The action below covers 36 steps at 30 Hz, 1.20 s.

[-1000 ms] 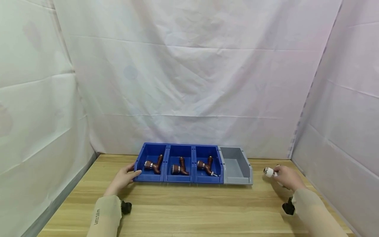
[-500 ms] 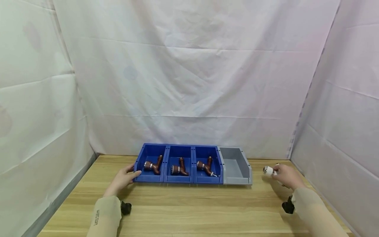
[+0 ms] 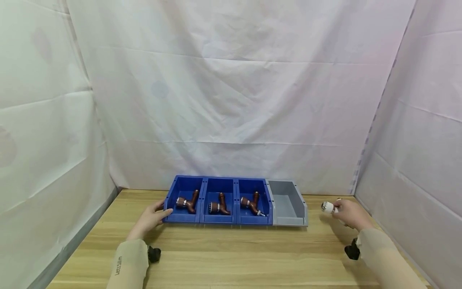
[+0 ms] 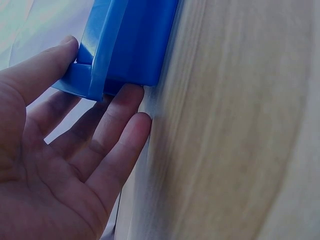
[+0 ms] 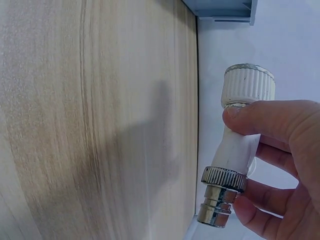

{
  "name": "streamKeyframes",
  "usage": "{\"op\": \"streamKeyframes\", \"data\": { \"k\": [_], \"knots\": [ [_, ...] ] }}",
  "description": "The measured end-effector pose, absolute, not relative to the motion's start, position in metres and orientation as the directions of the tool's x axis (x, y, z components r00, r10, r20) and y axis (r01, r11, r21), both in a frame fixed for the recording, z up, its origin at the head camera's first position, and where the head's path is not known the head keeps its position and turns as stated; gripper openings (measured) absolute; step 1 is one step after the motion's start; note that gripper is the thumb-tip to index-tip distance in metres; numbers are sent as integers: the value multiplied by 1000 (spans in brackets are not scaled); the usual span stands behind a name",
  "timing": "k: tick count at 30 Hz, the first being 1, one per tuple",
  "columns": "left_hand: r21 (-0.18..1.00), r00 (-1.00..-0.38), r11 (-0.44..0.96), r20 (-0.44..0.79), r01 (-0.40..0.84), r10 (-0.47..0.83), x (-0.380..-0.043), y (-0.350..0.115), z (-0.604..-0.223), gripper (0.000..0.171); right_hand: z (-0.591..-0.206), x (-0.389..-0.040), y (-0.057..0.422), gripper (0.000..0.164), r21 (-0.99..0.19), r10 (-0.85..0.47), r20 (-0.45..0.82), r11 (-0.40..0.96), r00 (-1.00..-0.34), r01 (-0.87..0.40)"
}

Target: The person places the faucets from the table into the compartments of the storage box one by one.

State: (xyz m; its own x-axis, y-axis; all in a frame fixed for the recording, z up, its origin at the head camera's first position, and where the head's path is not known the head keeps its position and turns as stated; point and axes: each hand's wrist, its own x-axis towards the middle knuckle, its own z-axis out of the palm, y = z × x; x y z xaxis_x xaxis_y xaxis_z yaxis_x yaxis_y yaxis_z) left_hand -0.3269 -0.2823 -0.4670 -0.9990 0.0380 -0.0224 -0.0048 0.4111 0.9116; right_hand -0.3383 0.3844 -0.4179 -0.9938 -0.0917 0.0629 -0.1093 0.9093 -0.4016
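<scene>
My left hand (image 3: 148, 218) holds the left corner of the leftmost blue bin (image 3: 184, 218). In the left wrist view its thumb lies over the bin's rim while the fingers reach along the outer side. To the right of the bins, my right hand (image 3: 353, 216) pinches a white tap (image 5: 240, 147) between thumb and fingers. That tap has a ribbed white knob (image 5: 248, 86) and a chrome nozzle (image 5: 214, 207). Its shadow falls on the wood below. Brown taps (image 3: 191, 205) of similar shape lie one in each blue bin, the rightmost having a metal nozzle (image 3: 261, 213).
Three blue bins and a grey bin (image 3: 288, 220) form a row at the back of the wooden table (image 3: 223, 253). The grey bin, at the right end, shows a bare floor. White sheeting (image 3: 223, 100) hangs behind and on both sides.
</scene>
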Motion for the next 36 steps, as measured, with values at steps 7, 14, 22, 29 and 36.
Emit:
{"op": "streamKeyframes", "data": {
  "k": [7,14,22,29,36],
  "knots": [
    [909,-999,417,-18,-3,33,-326,-282,-467,68,-419,-342,386,33,-406,-100,72,906,-992,-121],
    [903,-999,430,-18,-5,27,-327,-281,-467,66,-416,-345,384,37,-419,-108,77,898,-991,-131],
    [907,-999,422,-21,-4,34,-325,-281,-466,68,-415,-346,383,37,-414,-102,60,903,-993,-118],
    [906,-999,424,-19,-1,38,-327,-282,-466,67,-416,-348,383,36,-409,-131,97,899,-987,-159],
    [907,-999,422,-23,0,49,-327,-282,-465,68,-412,-348,384,35,-415,-142,103,893,-984,-173]
  ]
}}
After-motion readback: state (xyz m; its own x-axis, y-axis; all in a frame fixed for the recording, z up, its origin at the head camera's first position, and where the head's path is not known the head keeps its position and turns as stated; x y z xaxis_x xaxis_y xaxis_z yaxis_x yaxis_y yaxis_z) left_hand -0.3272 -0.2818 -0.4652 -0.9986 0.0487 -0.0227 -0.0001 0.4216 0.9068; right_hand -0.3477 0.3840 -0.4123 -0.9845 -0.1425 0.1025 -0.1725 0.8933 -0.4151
